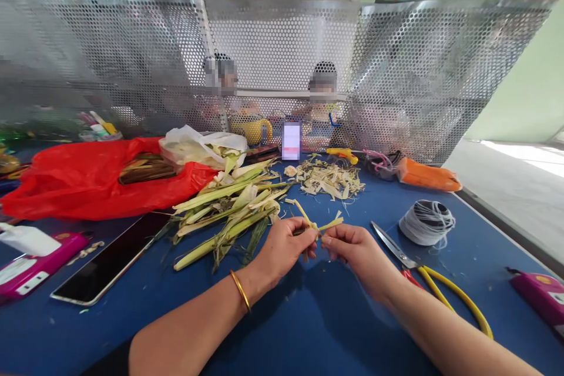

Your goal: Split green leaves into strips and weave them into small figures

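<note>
In the head view, my left hand [291, 247], with a gold bangle at the wrist, pinches a small knotted piece of pale corn husk [312, 225]. Strips stick out from its knot to the upper left and to the right. My right hand [350, 247] is closed close beside it, thumb and forefinger pressed together just under the right-hand strip. What sits between those fingertips is too small to tell. Beyond my left hand lies a heap of green and yellow corn husks [233, 205]. Husk scraps [330, 178] are piled farther back.
Scissors [414, 270] with yellow handles and a grey yarn ball [426, 223] lie right. A black-screened phone [114, 258] and red bag [88, 179] are left. A lit phone [291, 141] stands before the perforated metal screen [282, 41], with two people behind it.
</note>
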A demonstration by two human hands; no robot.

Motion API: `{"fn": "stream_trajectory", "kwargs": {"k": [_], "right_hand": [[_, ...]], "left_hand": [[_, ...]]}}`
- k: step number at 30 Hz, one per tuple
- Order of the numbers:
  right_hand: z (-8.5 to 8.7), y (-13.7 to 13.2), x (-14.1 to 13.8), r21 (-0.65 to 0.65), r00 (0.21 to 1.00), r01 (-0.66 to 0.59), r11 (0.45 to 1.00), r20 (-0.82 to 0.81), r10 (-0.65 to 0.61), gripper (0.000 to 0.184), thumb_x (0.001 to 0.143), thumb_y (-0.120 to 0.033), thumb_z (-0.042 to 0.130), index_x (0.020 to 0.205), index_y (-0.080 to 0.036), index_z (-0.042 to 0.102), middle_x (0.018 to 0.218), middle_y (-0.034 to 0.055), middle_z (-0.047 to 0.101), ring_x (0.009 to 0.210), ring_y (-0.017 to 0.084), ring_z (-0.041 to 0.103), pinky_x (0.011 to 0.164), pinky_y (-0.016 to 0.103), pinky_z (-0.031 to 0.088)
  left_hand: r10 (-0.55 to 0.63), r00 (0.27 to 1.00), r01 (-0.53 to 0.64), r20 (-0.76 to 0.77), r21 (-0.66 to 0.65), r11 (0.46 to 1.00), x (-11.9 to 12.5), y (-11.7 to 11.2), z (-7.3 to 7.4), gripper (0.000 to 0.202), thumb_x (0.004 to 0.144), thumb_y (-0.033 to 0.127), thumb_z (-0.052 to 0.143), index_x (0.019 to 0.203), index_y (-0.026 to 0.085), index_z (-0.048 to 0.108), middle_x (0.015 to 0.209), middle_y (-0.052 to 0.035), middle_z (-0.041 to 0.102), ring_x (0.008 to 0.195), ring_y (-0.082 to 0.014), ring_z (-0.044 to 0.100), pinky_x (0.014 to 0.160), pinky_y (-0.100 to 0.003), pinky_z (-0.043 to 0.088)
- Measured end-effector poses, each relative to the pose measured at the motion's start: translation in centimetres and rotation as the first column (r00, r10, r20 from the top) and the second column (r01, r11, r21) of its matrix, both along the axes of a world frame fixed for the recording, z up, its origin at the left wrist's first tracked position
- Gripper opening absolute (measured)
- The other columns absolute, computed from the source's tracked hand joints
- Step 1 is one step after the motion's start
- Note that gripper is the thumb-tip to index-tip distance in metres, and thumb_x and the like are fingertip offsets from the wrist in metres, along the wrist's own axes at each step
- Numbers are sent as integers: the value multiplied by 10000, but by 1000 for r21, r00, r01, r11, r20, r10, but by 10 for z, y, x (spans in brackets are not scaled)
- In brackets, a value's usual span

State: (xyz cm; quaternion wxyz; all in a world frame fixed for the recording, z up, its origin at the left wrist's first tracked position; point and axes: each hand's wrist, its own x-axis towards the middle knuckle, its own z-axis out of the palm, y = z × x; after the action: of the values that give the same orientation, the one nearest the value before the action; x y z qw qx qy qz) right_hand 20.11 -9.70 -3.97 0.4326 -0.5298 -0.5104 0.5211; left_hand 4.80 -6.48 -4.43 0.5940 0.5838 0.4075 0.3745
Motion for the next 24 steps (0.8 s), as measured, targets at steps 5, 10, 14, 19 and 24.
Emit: {"fn": "stream_trajectory", "kwargs": {"k": [5,10,14,19,24], "right_hand": [[-4,-4,-3,189,962,-26,982,273,-28,275,806,-348,580,585,-189,539,534,-26,486,518,113,375,514,260,266],[1,-11,2,498,555,-377,780,797,-241,254,908,-164,420,712,-176,582,671,29,599,624,143,493,625,295,268],[5,-8,7,478,443,-497,725,858,-262,244,853,-77,415,687,-163,573,650,27,585,605,136,469,632,306,256],[13,4,20,122,825,-320,940,524,212,181,805,-260,563,645,-178,583,566,-36,529,547,111,425,540,248,280],[16,7,22,-82,976,-216,973,-16,215,223,663,-358,714,625,-157,625,516,-34,524,511,91,407,512,239,260]], "left_hand": [[68,973,-40,-219,133,990,-1,1,-6,198,766,340,561,662,184,624,525,12,585,510,-137,537,501,-229,373],[54,940,22,-336,218,976,-5,1,-10,208,748,307,543,573,195,556,508,14,568,496,-134,535,495,-229,362],[-161,920,211,-357,105,972,-8,1,-6,170,707,266,543,554,201,516,470,33,524,451,-131,536,456,-229,350],[-403,904,399,-144,-61,915,-13,2,8,156,715,300,612,635,168,591,536,25,547,472,-103,514,482,-216,396],[-298,945,316,136,-139,938,-12,2,10,191,726,329,672,712,145,622,606,11,577,517,-96,539,573,-232,459]]}}
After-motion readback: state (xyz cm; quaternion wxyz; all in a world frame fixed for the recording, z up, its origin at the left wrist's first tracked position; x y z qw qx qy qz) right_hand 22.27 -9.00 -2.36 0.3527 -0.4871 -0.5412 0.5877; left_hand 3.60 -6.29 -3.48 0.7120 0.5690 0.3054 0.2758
